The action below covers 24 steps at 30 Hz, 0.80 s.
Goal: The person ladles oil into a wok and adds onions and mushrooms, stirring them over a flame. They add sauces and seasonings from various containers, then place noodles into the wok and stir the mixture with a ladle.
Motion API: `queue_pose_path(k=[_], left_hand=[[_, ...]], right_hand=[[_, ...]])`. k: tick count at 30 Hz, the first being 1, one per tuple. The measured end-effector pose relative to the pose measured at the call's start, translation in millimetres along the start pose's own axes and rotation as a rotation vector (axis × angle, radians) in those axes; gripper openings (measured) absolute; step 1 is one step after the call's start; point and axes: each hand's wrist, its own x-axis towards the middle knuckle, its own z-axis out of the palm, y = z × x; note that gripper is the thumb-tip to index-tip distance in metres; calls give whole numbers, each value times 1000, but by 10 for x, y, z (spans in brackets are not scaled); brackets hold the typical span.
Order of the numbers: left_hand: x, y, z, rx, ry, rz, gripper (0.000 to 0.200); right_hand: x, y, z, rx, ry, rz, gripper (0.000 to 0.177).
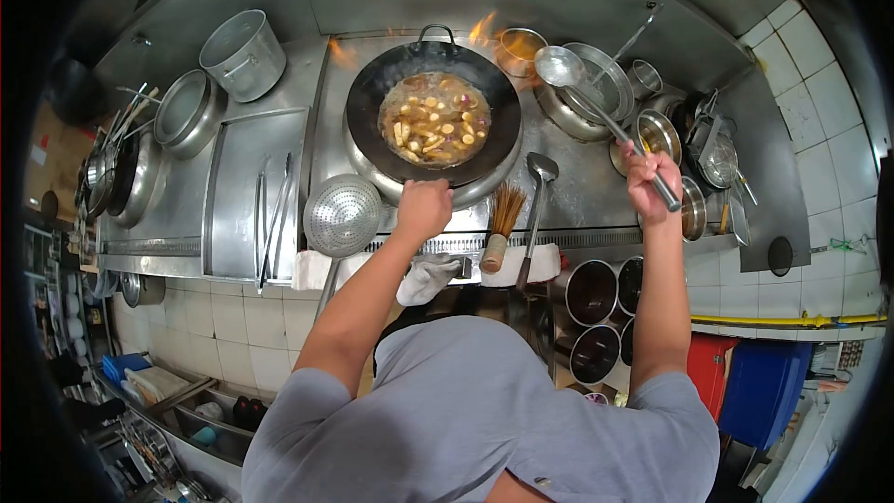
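Note:
A black wok (510, 121) sits over the burner, with steaming brown broth and pale chunky pieces (434, 121) inside. My left hand (426, 209) is closed at the wok's near edge; the part it grips is hidden under the fingers. In my right hand (654, 184) is the handle of a steel ladle (560, 66), whose bowl hangs to the right of the wok, near the pots at the back. Left of the wok lies a perforated strainer (343, 214). A bamboo brush (504, 224) and a wok spatula (537, 205) rest to its right.
Flames (482, 30) rise behind the wok. A tall pot (243, 56) and tongs (270, 219) are on the left. Bowls and strainers (717, 158) crowd the right side. Dark-filled containers (592, 292) stand below the counter. A grey cloth (429, 278) hangs at the edge.

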Motion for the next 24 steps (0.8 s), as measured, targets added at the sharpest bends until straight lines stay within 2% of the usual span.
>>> queue_pose_path(k=[7,9,12,13,15,17,20,21,23,24], left_hand=[[-6,-8,12,33,-20,-4,20],[-20,-21,4,-29,42,18,22],[-40,-35,-22,-7,40,15,22],[-42,-42,-20,-6,39,13,22],[-42,-55,-7,13,68,38,21],[-46,-54,-12,10,63,37,21],[-38,-72,15,7,72,45,21],[-39,-76,28,8,86,48,21],[-32,-70,15,2,52,31,20],[-33,-66,11,-1,21,7,18]], right_hand=[[-172,788,-126,-224,-37,39,40],[-101,933,-302,-271,-23,58,44],[-28,1234,-454,-491,-14,70,59],[13,1324,-499,-490,-13,72,59],[83,1506,-585,-751,12,26,59],[135,1725,-617,-816,52,2,65],[186,2096,-664,-1367,256,-153,79],[186,2179,-727,-1362,264,-158,79],[222,2307,-986,-1697,170,-362,80],[198,2345,-961,-1645,161,-337,78]])
